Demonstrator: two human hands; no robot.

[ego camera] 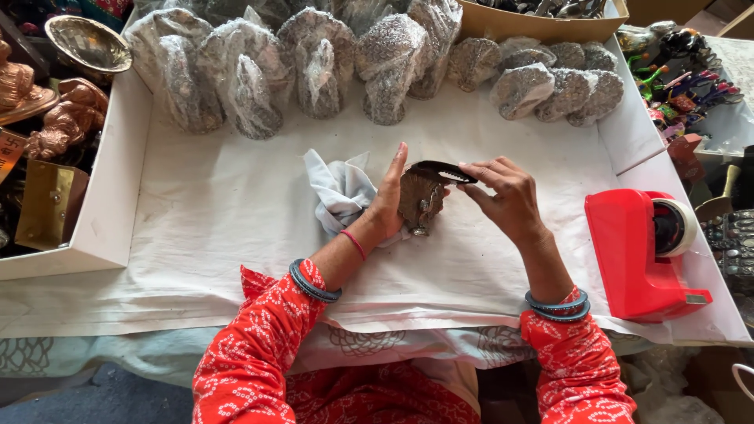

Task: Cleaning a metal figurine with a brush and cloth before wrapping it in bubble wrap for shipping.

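Left hand (386,200) grips a metal ornament (420,200), right hand (503,196) pinches a brush (444,171) on it; cloth (339,192) at nine o'clock; tape dispenser (640,251) at three; wrapped pieces (314,63) at twelve.

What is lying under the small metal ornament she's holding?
Under the metal ornament, held by the left hand, a crumpled pale cloth lies on the white sheet. The right hand holds a dark brush on top. The ornament's underside is hidden.
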